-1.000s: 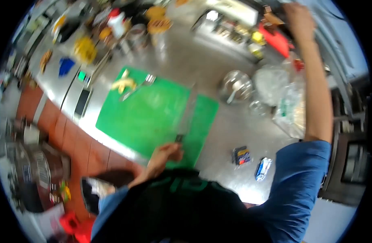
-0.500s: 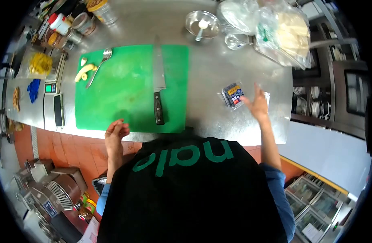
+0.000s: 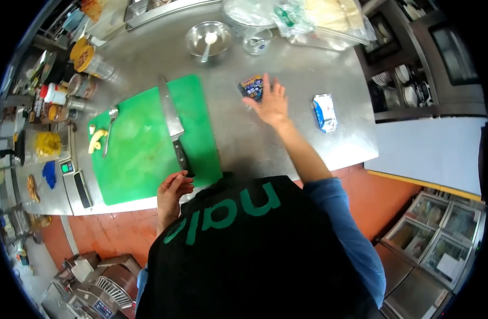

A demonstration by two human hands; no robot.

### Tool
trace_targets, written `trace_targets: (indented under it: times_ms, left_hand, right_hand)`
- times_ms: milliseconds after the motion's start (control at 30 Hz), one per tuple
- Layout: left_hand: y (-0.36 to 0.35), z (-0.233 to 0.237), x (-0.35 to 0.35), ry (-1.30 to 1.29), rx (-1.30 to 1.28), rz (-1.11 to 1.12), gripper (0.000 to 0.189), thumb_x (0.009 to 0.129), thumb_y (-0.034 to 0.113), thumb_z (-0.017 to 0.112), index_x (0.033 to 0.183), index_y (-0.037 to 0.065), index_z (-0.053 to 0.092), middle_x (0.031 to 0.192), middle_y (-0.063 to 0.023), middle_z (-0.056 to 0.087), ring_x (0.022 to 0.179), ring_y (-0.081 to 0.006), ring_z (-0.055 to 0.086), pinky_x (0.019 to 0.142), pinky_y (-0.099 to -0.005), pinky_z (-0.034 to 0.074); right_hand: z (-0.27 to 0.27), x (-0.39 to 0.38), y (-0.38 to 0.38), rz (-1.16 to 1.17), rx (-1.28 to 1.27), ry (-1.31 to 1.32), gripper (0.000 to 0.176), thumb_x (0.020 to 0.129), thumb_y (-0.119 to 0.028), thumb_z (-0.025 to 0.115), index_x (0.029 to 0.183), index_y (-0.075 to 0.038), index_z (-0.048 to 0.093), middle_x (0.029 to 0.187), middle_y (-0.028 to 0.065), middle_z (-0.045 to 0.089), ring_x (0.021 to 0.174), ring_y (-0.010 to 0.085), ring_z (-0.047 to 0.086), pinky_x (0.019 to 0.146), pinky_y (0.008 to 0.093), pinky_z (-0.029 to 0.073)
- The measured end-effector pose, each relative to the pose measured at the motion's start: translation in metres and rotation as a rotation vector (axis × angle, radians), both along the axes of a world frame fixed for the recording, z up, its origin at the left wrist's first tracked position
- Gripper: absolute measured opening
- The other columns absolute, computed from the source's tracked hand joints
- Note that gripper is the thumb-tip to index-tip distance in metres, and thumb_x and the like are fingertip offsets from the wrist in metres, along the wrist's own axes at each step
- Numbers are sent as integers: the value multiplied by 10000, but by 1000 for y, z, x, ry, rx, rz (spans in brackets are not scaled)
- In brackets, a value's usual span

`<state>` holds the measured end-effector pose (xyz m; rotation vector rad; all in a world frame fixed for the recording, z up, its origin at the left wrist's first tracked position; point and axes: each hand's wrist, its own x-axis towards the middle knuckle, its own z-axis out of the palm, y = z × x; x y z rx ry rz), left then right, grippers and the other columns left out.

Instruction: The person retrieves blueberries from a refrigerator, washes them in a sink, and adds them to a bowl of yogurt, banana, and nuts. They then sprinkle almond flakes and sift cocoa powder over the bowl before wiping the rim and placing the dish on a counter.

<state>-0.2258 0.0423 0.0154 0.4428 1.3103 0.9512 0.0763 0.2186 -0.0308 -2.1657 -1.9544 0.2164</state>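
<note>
My right hand (image 3: 271, 106) is spread open at a small clear plastic pack (image 3: 251, 88) with dark blue contents and an orange-and-blue label. Its thumb and fingers overlap the pack's right side. By the front edge of the green cutting board (image 3: 137, 175), my left hand (image 3: 174, 189) has its fingers curled together with nothing showing in them. Close to those fingertips is the black handle of a chef's knife (image 3: 170, 112), which lies across the board. Banana pieces (image 3: 97, 139) and a metal spoon (image 3: 110, 130) rest at the board's left side.
A blue-and-white foil packet (image 3: 325, 113) lies to the right. Behind stand a metal bowl (image 3: 193, 47) holding a small spoon, a clear cup (image 3: 256, 41) and plastic bags (image 3: 329, 16). Jars (image 3: 55, 94), a scale (image 3: 67, 167) and a phone (image 3: 82, 189) are at left.
The view has turned right. My right hand has moved from above the foil packet, now uncovered, to the clear pack. My left hand is now nearer the knife handle, still curled.
</note>
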Motion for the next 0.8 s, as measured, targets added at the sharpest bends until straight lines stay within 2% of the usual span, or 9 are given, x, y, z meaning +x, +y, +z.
trace_targets:
  times_ms: [167, 233, 300, 367, 500, 567, 600, 700, 800]
  left_hand:
    - [-17, 4, -10, 89, 42, 172, 216, 883, 156, 547, 1009, -14, 590, 791, -108, 641, 661, -163, 619, 617, -268, 515]
    - [-30, -11, -13, 56, -2, 267, 215, 883, 164, 547, 1009, -4, 590, 793, -106, 643, 665, -162, 621, 615, -265, 513]
    - [-35, -12, -3, 41, -67, 219, 229, 880, 181, 556, 1025, 6, 591, 797, -100, 643, 679, -163, 623, 617, -264, 512]
    - [-36, -19, 8, -34, -76, 166, 241, 879, 194, 560, 1033, 12, 592, 800, -100, 642, 700, -165, 624, 624, -262, 508]
    - [-27, -11, 20, -34, -8, 116, 244, 878, 201, 562, 1028, 12, 598, 804, -100, 640, 703, -163, 618, 628, -263, 500]
    - [-28, -5, 20, -8, -33, 116, 239, 882, 203, 558, 1013, 9, 604, 799, -99, 637, 688, -163, 610, 628, -269, 496]
    - [-28, -1, 18, 3, -13, 136, 227, 883, 193, 555, 1000, 7, 607, 792, -97, 635, 674, -162, 604, 626, -270, 494]
    - [-42, -2, 7, -28, 2, 263, 219, 885, 185, 549, 997, 5, 606, 792, -98, 637, 669, -163, 605, 621, -269, 495]
    - [-64, -10, -1, 9, -20, 407, 216, 885, 181, 549, 995, 2, 603, 801, -101, 642, 663, -161, 605, 622, -270, 501]
  right_hand:
    - [4, 122, -6, -54, 256, -132, 838, 676, -533, 683, 1254, 10, 413, 1222, 193, 488, 1152, 357, 410, 958, 433, 352]
    - [5, 178, -32, -380, -78, -52, 858, 607, -531, 735, 1232, -18, 447, 1193, 190, 513, 1120, 353, 462, 911, 418, 401]
    - [-55, 246, -63, -307, -54, -201, 822, 579, -539, 747, 1185, -48, 488, 1126, 203, 561, 1050, 343, 537, 837, 417, 442]
    - [-23, 221, -77, -344, -181, -100, 753, 607, -519, 743, 1148, -47, 517, 1019, 207, 610, 962, 348, 583, 803, 420, 453]
    - [-42, 203, -49, -348, -113, 18, 660, 663, -485, 720, 1104, -27, 541, 892, 195, 643, 866, 345, 615, 754, 418, 465]
    - [-67, 197, -16, -207, 116, 199, 616, 717, -456, 683, 1086, 15, 539, 857, 186, 648, 827, 328, 623, 732, 410, 471]
    - [-34, 163, -3, -369, -116, 479, 617, 736, -422, 675, 1088, 61, 524, 847, 181, 649, 805, 311, 625, 738, 393, 472]
    - [-6, 132, 19, -155, 90, 242, 613, 741, -391, 685, 1111, 66, 511, 914, 180, 640, 845, 300, 618, 734, 381, 474]
    - [-47, 150, 45, 27, 334, 1, 560, 760, -355, 681, 1130, 34, 520, 1024, 171, 611, 899, 280, 600, 728, 380, 475]
